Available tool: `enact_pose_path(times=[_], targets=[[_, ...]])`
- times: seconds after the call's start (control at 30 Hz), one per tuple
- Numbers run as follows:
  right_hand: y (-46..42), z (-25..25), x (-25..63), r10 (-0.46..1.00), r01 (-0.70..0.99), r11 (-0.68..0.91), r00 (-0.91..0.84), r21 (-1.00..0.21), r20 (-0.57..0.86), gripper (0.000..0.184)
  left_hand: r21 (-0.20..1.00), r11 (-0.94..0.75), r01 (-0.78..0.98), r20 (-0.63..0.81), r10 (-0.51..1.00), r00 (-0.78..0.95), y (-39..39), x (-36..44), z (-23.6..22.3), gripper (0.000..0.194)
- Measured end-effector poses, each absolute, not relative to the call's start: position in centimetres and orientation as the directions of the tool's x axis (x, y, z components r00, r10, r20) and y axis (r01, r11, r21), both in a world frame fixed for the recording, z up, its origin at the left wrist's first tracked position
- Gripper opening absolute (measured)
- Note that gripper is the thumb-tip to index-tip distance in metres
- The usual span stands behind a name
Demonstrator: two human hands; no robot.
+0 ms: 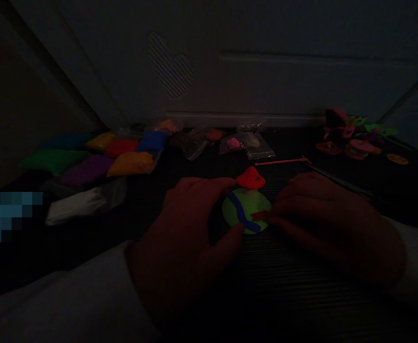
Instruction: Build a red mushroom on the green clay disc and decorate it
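A flat green clay disc [229, 214] lies on the dark ridged table with a wavy blue clay strip [240, 209] across its left side. At its far edge stands a small clay mushroom with a red cap [251, 178] and a pale stem. My left hand [191, 233] curves around the disc's left side, thumb on the near edge and index finger by the red cap. In a pinch at the disc's right edge, my right hand [332, 228] holds a small reddish-brown clay piece [259, 216] over the green. Its fingertips partly cover that piece.
Bags of coloured clay, among them orange [130, 164], purple [86, 168] and white [75, 206], lie at the left. Small clear bags [259, 145] sit at the back. Behind the disc rests a thin pink stick [282, 162]. Colourful clay figures [359, 147] stand at back right. Light is dim.
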State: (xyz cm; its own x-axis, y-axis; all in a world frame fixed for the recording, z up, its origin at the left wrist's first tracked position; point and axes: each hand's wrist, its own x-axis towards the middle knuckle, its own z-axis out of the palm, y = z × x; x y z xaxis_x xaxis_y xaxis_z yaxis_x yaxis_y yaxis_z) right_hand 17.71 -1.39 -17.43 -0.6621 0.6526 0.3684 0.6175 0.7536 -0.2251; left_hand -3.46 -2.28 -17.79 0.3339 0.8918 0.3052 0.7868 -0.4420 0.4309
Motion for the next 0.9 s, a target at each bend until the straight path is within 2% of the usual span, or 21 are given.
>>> enact_pose_path(times=[0.47,0.9], targets=[[-1.31,-17.57,17.61,0.64,0.629,0.757,-0.662,-0.174,0.39,0.013,0.381,-0.455,0.805,0.277,0.887,0.371,-2.33,-3.46,-17.47,0.044],[-1.25,-17.66,17.54,0.636,0.633,0.757,-0.658,-0.161,0.404,0.013,0.382,-0.508,0.772,0.314,0.857,0.409,-2.36,-3.5,-17.5,0.037]])
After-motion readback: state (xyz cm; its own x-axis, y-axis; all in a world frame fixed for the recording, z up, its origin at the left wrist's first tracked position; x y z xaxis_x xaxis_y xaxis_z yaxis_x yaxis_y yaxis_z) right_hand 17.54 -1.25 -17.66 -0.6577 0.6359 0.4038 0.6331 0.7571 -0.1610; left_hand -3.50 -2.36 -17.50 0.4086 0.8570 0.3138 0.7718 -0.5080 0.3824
